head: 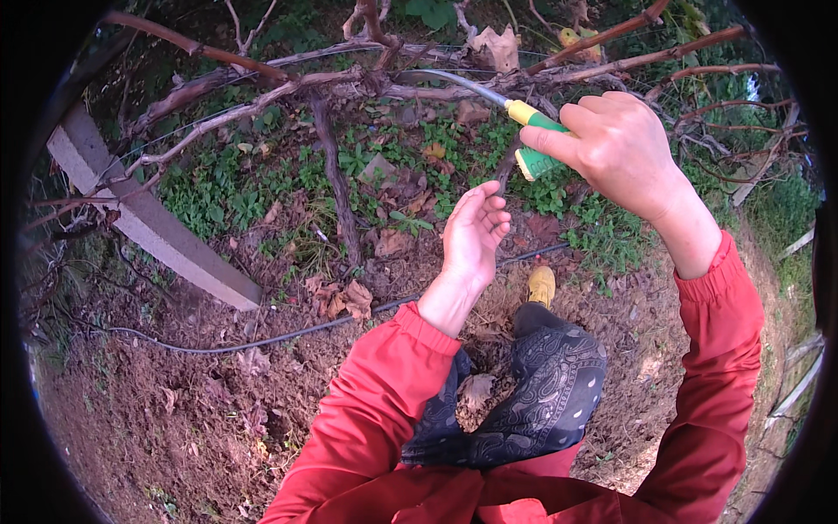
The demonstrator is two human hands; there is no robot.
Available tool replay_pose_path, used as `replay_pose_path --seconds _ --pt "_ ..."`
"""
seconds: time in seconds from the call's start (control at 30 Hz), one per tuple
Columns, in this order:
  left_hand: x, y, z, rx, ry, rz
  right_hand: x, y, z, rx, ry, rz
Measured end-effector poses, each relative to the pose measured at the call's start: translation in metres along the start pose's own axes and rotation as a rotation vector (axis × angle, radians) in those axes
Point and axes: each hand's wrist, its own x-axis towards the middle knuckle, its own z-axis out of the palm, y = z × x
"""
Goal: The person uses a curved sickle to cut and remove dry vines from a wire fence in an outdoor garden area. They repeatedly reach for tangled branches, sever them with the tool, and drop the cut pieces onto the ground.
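Note:
My right hand (612,154) is closed around the green and yellow handle of a sickle (538,124). The sickle's curved metal blade points left and lies over or beside the woody canes of a grapevine (445,92); whether it touches them I cannot tell. Below and to the left of the handle, my left hand (474,232) is empty, its palm turned sideways and its fingers loosely curled. A dried brown leaf (495,50) hangs at the vine just above the blade.
A thin vine trunk (337,183) rises from the soil. At the left leans a concrete post (157,216). A black irrigation hose (281,337) crosses the ground before my yellow shoe (542,285). Bare canes (655,65) spread at the upper right, near thin wires.

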Motion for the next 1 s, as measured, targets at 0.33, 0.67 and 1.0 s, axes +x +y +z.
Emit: replay_pose_path --seconds 0.33,0.67,1.0 --pt "-0.006 -0.007 0.0 -0.033 0.065 -0.008 -0.025 -0.046 -0.018 0.2 -0.035 0.078" --pt "-0.005 -0.006 -0.008 -0.015 0.128 -0.047 -0.033 -0.047 0.023 0.061 -0.023 0.128" --pt "-0.005 -0.01 -0.006 -0.015 0.19 -0.12 -0.033 -0.066 0.02 0.502 -0.163 0.527"
